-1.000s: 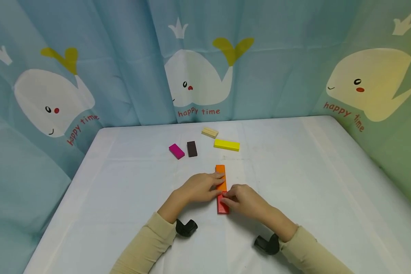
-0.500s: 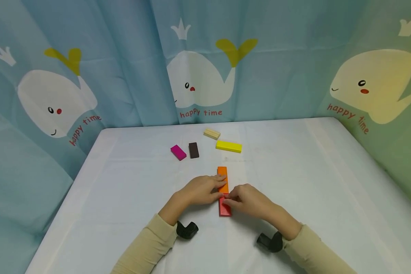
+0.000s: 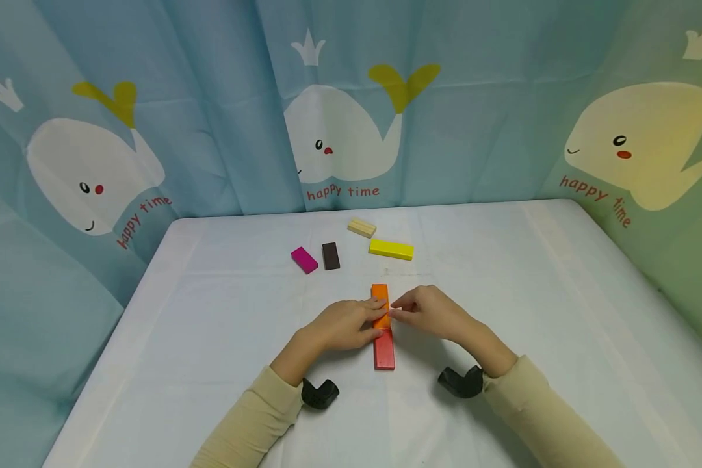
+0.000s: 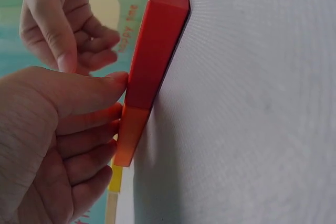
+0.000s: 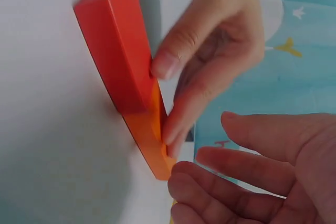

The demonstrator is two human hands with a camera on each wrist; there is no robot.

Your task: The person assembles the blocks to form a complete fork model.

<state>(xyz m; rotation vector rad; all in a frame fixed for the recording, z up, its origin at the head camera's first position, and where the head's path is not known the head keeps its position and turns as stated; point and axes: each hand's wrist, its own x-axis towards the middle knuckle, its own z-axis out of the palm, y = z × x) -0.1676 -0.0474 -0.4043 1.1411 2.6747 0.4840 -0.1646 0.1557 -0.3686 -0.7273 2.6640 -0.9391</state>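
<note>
A red block [image 3: 384,351] and an orange block [image 3: 379,294] lie end to end in a line on the white-covered table. My left hand [image 3: 344,324] rests on them from the left: its fingers lie over the orange block and its thumb touches the red one near the joint. In the left wrist view that thumb meets the top of the red block [image 4: 155,51]. Just right of the orange block hovers my right hand [image 3: 429,312]. Its fingers are loosely bent, and in the right wrist view nothing is between the thumb and fingers [image 5: 236,187].
Farther back on the table [image 3: 234,312] lie a yellow block [image 3: 391,249], a pale wooden block [image 3: 361,227], a dark brown block [image 3: 331,256] and a magenta block [image 3: 305,260]. A blue whale-print curtain [image 3: 222,97] hangs behind and at the sides.
My right hand has come off the red block and moved away from me, to beside the orange block. The left hand keeps its place on the blocks.
</note>
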